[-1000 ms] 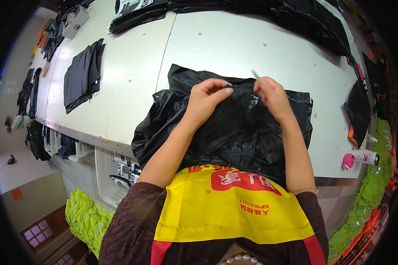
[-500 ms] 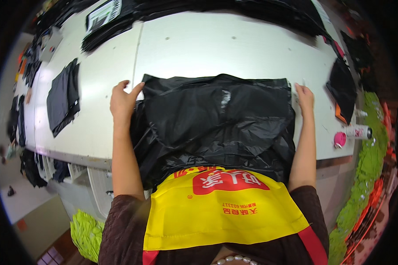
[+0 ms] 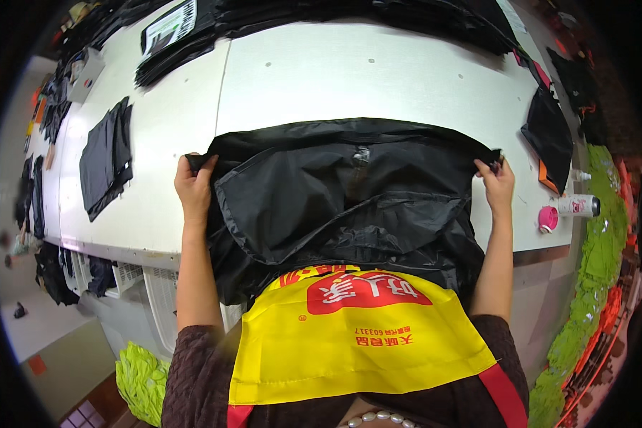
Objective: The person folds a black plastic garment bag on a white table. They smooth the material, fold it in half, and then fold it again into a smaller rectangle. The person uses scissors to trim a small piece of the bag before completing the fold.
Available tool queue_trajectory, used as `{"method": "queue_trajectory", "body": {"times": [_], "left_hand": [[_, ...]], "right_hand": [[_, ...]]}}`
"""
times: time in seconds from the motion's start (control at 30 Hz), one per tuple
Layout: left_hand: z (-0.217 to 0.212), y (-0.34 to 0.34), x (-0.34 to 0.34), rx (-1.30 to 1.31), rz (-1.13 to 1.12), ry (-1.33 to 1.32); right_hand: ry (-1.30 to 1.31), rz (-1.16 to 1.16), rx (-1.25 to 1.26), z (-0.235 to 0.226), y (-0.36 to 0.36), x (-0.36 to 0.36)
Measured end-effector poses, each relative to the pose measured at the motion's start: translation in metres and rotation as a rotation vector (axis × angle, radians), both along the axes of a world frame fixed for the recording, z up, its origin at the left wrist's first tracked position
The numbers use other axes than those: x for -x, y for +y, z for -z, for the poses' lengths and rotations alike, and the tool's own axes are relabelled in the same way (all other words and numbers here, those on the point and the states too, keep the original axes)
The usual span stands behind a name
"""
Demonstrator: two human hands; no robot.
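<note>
A thin, shiny black garment (image 3: 321,192) lies across the near part of the white table, its near end hanging down in front of my yellow apron. My left hand (image 3: 194,187) pinches its far left corner between thumb and fingers. The far right corner is gripped by my right hand (image 3: 496,184) in the same way. Between the two hands the far edge runs in a shallow arc, pulled wide. Creases and folds cover the cloth, and a small pale printed mark shows near its far middle. Its exact kind is hard to tell.
On the white table (image 3: 292,85), a folded black stack (image 3: 107,158) sits at left and a long black pile (image 3: 364,13) at the back. To the right are a black piece (image 3: 549,135), a white bottle (image 3: 578,206) and a pink cup (image 3: 547,219). Bright green cloth (image 3: 593,235) lies beyond.
Both hands have taken hold of the garment's far corners, where they were beside them before. The far edge is now spread wider and bowed toward the far side.
</note>
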State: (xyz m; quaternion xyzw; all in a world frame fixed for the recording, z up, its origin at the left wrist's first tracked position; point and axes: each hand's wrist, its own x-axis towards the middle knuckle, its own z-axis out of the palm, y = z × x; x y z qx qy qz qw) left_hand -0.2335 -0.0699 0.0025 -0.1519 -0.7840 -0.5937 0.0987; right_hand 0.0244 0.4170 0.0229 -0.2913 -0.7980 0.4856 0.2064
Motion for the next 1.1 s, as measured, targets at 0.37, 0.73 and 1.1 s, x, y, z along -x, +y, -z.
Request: {"method": "queue_trajectory", "body": {"times": [0.37, 0.73, 1.1], "left_hand": [[-0.184, -0.036, -0.073, 0.345, -0.705, 1.062], [-0.189, 0.005, 0.118, 0.732, -0.359, 0.942], [-0.002, 0.011, -0.033, 1.014, 0.15, 0.528]], "right_hand": [[0.618, 0.54, -0.979, -0.149, -0.025, -0.057], [0.159, 0.073, -1.137, -0.151, 0.032, 0.206], [-0.51, 0.265, -0.786, 0.068, 0.087, 0.006]]}}
